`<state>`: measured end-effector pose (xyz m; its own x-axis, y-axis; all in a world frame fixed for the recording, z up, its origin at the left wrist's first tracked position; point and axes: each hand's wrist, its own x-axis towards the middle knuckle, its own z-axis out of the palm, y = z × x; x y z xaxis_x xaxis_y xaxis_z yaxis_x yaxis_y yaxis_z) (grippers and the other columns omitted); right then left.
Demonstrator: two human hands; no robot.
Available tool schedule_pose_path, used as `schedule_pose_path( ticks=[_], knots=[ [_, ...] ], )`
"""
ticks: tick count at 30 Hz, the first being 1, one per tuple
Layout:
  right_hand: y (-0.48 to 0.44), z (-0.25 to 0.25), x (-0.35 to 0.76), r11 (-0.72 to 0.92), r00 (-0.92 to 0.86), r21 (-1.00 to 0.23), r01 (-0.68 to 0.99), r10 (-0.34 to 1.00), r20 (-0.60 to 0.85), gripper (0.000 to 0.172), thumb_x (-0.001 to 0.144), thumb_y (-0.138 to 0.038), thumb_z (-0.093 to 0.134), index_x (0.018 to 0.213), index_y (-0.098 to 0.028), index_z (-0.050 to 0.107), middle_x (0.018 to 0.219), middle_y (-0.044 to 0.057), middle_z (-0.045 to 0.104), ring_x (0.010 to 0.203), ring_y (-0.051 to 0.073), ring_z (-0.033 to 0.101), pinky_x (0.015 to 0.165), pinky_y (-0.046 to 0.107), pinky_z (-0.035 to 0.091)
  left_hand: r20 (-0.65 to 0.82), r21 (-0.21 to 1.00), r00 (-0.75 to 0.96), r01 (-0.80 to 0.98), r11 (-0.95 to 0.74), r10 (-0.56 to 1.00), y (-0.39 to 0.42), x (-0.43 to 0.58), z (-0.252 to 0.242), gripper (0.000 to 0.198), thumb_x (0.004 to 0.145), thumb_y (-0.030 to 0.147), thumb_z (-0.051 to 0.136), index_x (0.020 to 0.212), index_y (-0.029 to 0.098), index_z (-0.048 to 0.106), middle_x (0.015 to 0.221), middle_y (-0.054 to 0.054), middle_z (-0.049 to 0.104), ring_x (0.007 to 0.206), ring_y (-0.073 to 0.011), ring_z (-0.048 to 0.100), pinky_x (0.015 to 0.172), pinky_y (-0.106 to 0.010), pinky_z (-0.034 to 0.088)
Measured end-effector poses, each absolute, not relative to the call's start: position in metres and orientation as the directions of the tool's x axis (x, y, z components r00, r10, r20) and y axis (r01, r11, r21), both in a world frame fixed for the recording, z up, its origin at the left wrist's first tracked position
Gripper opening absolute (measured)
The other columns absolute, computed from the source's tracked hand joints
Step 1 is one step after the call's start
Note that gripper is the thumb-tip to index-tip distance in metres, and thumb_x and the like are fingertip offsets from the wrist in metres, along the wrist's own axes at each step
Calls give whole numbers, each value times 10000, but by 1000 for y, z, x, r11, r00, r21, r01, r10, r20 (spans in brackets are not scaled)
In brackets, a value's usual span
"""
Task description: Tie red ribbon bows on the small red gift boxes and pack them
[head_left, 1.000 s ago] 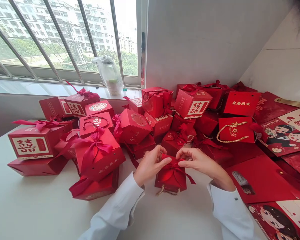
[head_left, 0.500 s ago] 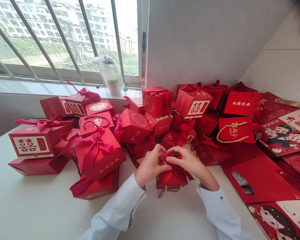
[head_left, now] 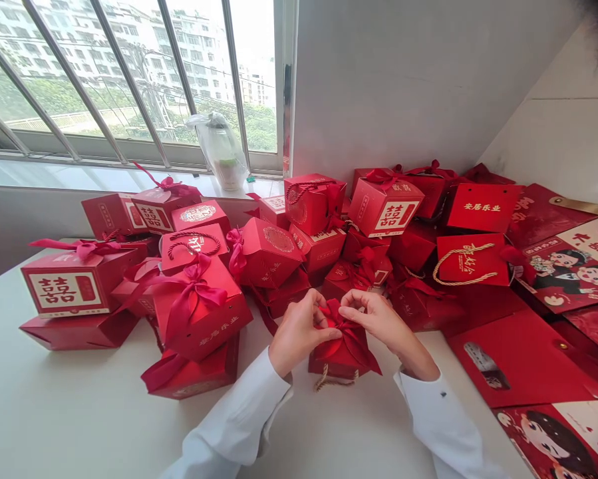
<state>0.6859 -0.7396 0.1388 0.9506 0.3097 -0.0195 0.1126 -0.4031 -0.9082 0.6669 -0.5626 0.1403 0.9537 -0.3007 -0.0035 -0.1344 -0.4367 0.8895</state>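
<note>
A small red gift box stands on the white table in front of me, with a beige twisted rope handle hanging at its near side. Red ribbon is gathered in a bow on its top. My left hand pinches the ribbon at the bow's left side, thumb and fingers close together. On the right side, my right hand pinches a loop of the same ribbon between thumb and fingertips. The ribbon's ends spread over the box's front and right edge.
Red gift boxes with bows are piled left and behind; more boxes stack against the wall. Red printed bags lie flat at the right. On the sill, a plastic-wrapped cup stands by the barred window.
My hands have moved slightly apart, my right hand shifting its hold on the ribbon. The bow now shows between them, and a ribbon tail spreads lower at the box's right.
</note>
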Motion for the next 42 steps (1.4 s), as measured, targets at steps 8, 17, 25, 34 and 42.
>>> schedule_pose_path(
  ticks=[8, 17, 25, 34, 42],
  knots=[
    [-740, 138, 687, -424, 958, -903, 74, 281, -53, 186, 782, -355, 579, 750, -173, 562, 630, -28, 531, 559, 101, 462, 514, 218, 326, 3, 806, 927, -225, -548, -376, -553, 665, 154, 89, 699, 241, 648, 700, 184, 581, 597, 43, 548, 563, -104, 465, 537, -202, 324],
    [-741, 139, 686, -450, 953, -890, 69, 294, -75, 181, 790, -355, 553, 757, -178, 538, 629, -29, 518, 563, 99, 437, 502, 214, 292, 119, 621, 939, -324, -714, -323, -541, 655, 171, 98, 741, 166, 566, 653, 192, 534, 621, 31, 537, 564, -105, 423, 545, -207, 296],
    [-741, 138, 687, -494, 957, -864, 96, 284, -57, 167, 794, -341, 548, 743, -183, 538, 596, -42, 499, 556, 101, 445, 521, 215, 309, -159, 615, 925, -180, -768, -344, -532, 660, 168, 186, 754, 240, 575, 578, 182, 573, 577, -5, 608, 543, -132, 515, 505, -221, 287],
    [-743, 139, 686, -429, 945, -898, 96, 324, -54, 192, 796, -369, 563, 767, -180, 543, 649, -33, 510, 565, 94, 432, 477, 200, 288, 181, 551, 923, -382, -742, -340, -548, 653, 166, 62, 822, 244, 582, 805, 195, 617, 839, -37, 627, 848, -200, 520, 716, -266, 375],
    [-742, 137, 687, -436, 944, -892, 116, 329, -38, 157, 799, -333, 551, 768, -179, 551, 668, -34, 536, 547, 88, 414, 495, 210, 300, 146, 636, 936, -338, -694, -321, -570, 658, 145, 48, 787, 198, 613, 740, 193, 616, 789, -28, 621, 797, -193, 501, 678, -267, 368]
  ],
)
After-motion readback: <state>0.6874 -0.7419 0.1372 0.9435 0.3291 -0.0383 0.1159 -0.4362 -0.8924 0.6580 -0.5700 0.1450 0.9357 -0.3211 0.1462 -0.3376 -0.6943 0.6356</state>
